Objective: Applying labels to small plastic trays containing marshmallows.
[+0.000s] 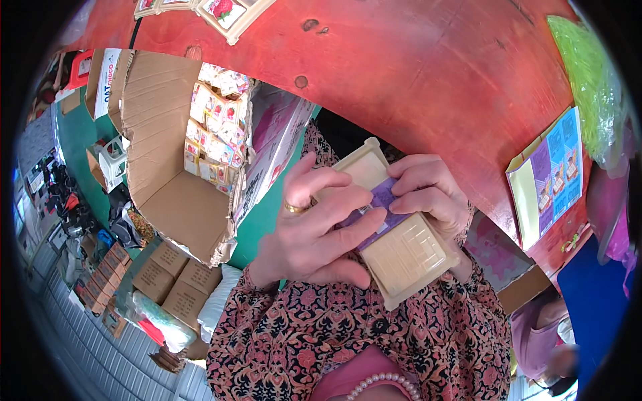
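Note:
In front of my chest is a cream plastic tray (pixel 409 259), held tilted. A purple printed band (pixel 382 194) wraps across its middle. My right hand (pixel 431 194) grips the tray from the right, its fingers bent over the band's edge. On the other side my left hand (pixel 314 227), with a gold ring, lies across the band with fingers reaching over it and the thumb at the tray's lower left edge. The fingers partly hide the band, and the tray's underside is out of sight.
The red table (pixel 414 73) spans the far side. On its right lie a stack of printed cards (pixel 558 177) and a green plastic bag (pixel 588 87). Strawberry-pictured trays (pixel 231 17) sit at the top. An open cardboard box (pixel 157 107) holds many packs. Another person (pixel 538 331) is at lower right.

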Action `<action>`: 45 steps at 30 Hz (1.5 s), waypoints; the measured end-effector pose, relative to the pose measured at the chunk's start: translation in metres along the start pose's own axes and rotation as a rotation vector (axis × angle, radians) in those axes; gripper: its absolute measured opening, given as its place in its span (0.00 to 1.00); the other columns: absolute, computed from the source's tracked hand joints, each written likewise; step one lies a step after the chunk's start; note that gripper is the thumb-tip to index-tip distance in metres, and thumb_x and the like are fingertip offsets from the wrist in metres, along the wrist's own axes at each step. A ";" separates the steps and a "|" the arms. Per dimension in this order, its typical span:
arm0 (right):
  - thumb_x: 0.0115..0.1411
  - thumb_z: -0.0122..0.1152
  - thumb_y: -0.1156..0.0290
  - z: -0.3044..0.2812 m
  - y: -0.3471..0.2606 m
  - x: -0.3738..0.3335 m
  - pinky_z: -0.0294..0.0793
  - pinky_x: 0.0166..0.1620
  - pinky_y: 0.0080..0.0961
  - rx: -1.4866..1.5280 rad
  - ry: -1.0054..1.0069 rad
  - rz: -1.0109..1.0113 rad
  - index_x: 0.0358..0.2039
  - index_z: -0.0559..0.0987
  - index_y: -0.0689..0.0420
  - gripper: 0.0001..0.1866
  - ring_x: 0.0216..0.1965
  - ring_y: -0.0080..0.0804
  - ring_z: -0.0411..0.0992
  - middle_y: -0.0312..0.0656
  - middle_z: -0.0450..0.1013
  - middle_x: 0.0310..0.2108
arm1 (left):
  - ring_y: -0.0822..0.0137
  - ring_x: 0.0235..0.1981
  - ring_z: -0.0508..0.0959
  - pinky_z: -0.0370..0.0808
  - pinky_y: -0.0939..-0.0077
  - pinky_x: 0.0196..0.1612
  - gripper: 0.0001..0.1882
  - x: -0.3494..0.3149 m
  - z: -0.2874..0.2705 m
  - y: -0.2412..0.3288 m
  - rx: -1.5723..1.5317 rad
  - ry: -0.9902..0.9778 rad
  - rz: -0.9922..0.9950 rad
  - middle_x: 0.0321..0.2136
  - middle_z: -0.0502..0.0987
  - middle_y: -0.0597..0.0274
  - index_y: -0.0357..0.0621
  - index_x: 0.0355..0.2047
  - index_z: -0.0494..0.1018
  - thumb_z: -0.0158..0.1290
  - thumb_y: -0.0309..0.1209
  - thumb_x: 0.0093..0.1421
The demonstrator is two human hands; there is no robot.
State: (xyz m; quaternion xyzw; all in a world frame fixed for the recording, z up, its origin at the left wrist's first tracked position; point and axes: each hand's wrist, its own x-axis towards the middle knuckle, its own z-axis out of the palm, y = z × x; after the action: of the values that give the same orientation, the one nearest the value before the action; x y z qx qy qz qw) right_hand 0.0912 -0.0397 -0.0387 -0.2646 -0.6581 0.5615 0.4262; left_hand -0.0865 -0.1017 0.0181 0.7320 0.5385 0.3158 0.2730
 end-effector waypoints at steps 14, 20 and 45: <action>0.42 0.67 0.70 -0.008 0.005 -0.003 0.73 0.40 0.37 0.040 -0.106 -0.011 0.25 0.74 0.61 0.12 0.39 0.45 0.72 0.47 0.70 0.31 | 0.65 0.43 0.70 0.63 0.41 0.52 0.15 -0.013 0.023 -0.001 0.236 0.105 0.175 0.36 0.70 0.68 0.57 0.35 0.77 0.54 0.25 0.46; 0.44 0.67 0.71 0.006 0.008 -0.004 0.72 0.39 0.34 0.031 -0.044 0.068 0.22 0.71 0.59 0.11 0.35 0.41 0.71 0.45 0.69 0.27 | 0.61 0.36 0.70 0.64 0.46 0.52 0.14 -0.004 0.019 -0.001 0.045 0.227 0.223 0.30 0.65 0.60 0.40 0.35 0.73 0.50 0.27 0.45; 0.50 0.59 0.83 0.028 -0.014 0.021 0.70 0.40 0.27 -0.248 -0.483 0.559 0.41 0.72 0.67 0.16 0.35 0.37 0.72 0.47 0.70 0.33 | 0.55 0.41 0.76 0.78 0.62 0.46 0.13 -0.258 -0.051 -0.168 -1.048 1.690 -1.062 0.43 0.72 0.45 0.24 0.45 0.65 0.43 0.20 0.62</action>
State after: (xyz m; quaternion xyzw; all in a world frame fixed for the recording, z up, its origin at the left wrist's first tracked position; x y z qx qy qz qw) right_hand 0.0588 -0.0398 -0.0196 -0.3434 -0.7048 0.6183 0.0545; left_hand -0.2856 -0.3013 -0.1161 -0.2435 0.5948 0.7411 0.1942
